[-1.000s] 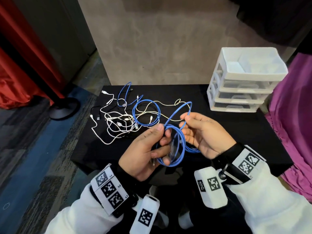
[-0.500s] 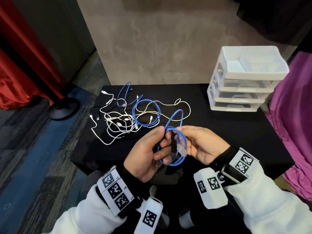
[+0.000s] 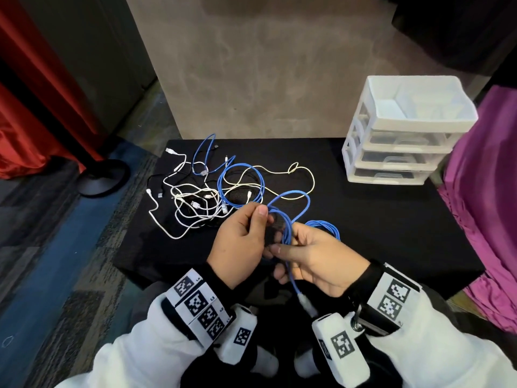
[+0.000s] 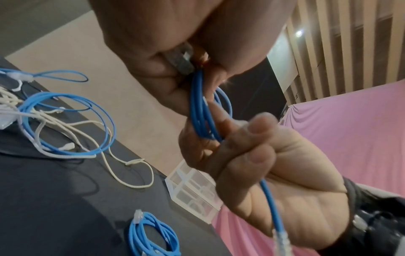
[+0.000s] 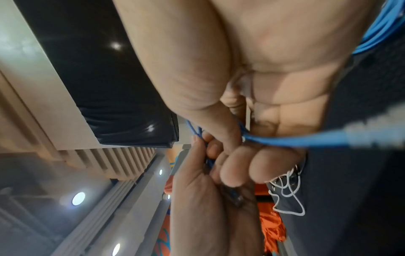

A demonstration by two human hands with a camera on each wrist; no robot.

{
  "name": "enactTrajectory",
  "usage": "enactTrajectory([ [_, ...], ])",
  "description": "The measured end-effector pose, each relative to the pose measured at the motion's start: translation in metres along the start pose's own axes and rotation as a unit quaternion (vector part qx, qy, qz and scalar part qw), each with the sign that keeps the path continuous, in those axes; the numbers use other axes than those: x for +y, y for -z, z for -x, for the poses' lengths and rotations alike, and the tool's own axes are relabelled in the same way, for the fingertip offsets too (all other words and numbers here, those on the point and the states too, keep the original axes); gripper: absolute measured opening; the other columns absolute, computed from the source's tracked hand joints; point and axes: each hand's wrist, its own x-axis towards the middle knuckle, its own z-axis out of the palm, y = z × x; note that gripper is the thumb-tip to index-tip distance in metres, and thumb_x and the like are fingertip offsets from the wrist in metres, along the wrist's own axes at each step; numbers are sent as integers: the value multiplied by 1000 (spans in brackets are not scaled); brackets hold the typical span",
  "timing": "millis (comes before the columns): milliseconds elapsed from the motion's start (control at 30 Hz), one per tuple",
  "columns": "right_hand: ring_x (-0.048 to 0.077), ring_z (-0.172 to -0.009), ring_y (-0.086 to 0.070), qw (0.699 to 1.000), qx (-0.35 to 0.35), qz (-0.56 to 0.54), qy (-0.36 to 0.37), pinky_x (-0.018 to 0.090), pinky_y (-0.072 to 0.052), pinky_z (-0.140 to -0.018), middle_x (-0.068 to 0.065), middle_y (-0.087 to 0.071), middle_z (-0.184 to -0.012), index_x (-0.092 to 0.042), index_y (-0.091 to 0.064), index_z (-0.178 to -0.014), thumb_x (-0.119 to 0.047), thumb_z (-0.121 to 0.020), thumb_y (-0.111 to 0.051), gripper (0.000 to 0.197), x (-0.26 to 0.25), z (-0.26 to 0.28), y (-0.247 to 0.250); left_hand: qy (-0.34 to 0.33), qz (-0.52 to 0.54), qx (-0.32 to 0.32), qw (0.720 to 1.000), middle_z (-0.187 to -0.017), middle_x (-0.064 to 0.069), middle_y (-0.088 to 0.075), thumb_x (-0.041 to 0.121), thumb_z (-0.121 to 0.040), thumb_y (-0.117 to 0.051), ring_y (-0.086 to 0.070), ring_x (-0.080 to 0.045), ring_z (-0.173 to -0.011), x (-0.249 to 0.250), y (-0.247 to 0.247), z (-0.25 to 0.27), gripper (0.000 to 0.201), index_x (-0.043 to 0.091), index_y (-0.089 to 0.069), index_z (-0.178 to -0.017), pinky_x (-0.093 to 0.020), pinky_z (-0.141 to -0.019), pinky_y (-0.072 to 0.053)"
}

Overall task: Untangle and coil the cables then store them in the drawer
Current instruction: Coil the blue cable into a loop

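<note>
The blue cable [image 3: 288, 233], thin and round, sits bunched in loops. Left hand [image 3: 240, 247] and right hand [image 3: 316, 259] both pinch it; its clear plug [image 3: 306, 302] dangles.

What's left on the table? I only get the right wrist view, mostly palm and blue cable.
Observer: A tangle of white cables, a second blue cable looped through it, lies beyond the left hand.
Operator: And the drawers?
Observer: The drawer unit stands at the table's far right; its three drawers look shut.
Operator: Any cable finished?
Observer: One blue coil lies on the table beside the right hand.
</note>
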Motion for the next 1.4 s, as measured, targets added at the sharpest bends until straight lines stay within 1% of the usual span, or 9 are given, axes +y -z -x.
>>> enactTrajectory([
  [267, 17, -71, -71, 979, 112, 150, 78, 29, -58, -72, 13, -77, -88, -6, -69, -97, -4, -98, -66, 4, 10, 3, 35, 43, 96, 98, 990, -51, 12, -42, 24, -109, -43, -31, -5, -42, 4, 57, -37, 32, 10, -60, -86, -29, -45, -54],
  [400, 6, -76, -54, 846, 229, 444, 186, 25, -43, -80, -10, -58, -78, -29, -76, -85, -21, -87, -80, 10, 19, -5, 45, 76, 146, 83, 983, -60, 10, -45, 27, -109, -42, -33, -6, -45, 4, 51, -28, 32, 10, -59, -88, -28, -49, -55],
  [467, 6, -71, -55, 824, 253, 458, 216, 22, -40, -73, -9, -56, -72, -28, -74, -84, -18, -88, -78, 11, 18, -4, 39, 99, 205, 75, 971, -66, 7, -45, 30, -109, -43, -36, -7, -47, 4, 44, -24, 33, 8, -61, -92, -29, -53, -57],
  [667, 9, -58, -60, 852, 244, 402, 230, 29, -52, -67, 1, -67, -66, -19, -67, -78, -32, -93, -75, 22, 16, 1, 17, 126, 338, 34, 932, -70, 5, -45, 34, -106, -45, -44, -6, -54, 10, 28, -15, 31, 9, -62, -99, -29, -63, -59],
  [833, 23, -73, -73, 945, 239, 58, 217, 31, -63, -74, 13, -74, -80, -6, -75, -108, 0, -105, -51, 25, 4, 1, 4, 155, 353, 63, 920, -76, 7, -58, 35, -105, -46, -54, -7, -65, 6, 13, -7, 27, 15, -63, -99, -30, -66, -62],
  [1000, 21, -78, -73, 932, 262, -23, 248, 29, -62, -77, 19, -75, -90, -3, -72, -106, 4, -106, -45, 28, -2, 1, 6, 124, 243, 105, 956, -98, -8, -60, 42, -106, -45, -56, -24, -87, 5, 7, -6, 32, 19, -63, -92, -30, -63, -59],
  [1133, 20, -76, -70, 924, 264, -34, 275, 27, -61, -75, 15, -74, -86, -4, -72, -104, 1, -106, -47, 26, -2, 1, 6, 109, 189, 104, 970, -87, -5, -62, 43, -106, -43, -65, -15, -80, 8, 6, -7, 37, 17, -61, -88, -46, -73, -63],
  [1267, 18, -74, -68, 922, 272, -15, 276, 29, -60, -75, 11, -73, -83, -4, -72, -105, 0, -106, -48, 24, 1, 1, 6, 121, 243, 86, 959, -108, -26, -71, 38, -108, -41, -75, -28, -92, 11, 5, -7, 33, 11, -55, -94, -40, -71, -63],
  [1400, 20, -73, -67, 924, 281, 67, 251, 37, -59, -74, 11, -74, -84, -10, -74, -102, -1, -105, -51, 25, 8, -4, 13, 111, 305, 67, 944, -98, -23, -75, 37, -108, -39, -76, -28, -87, 19, 5, -5, 32, 12, -51, -92, -40, -78, -62],
])
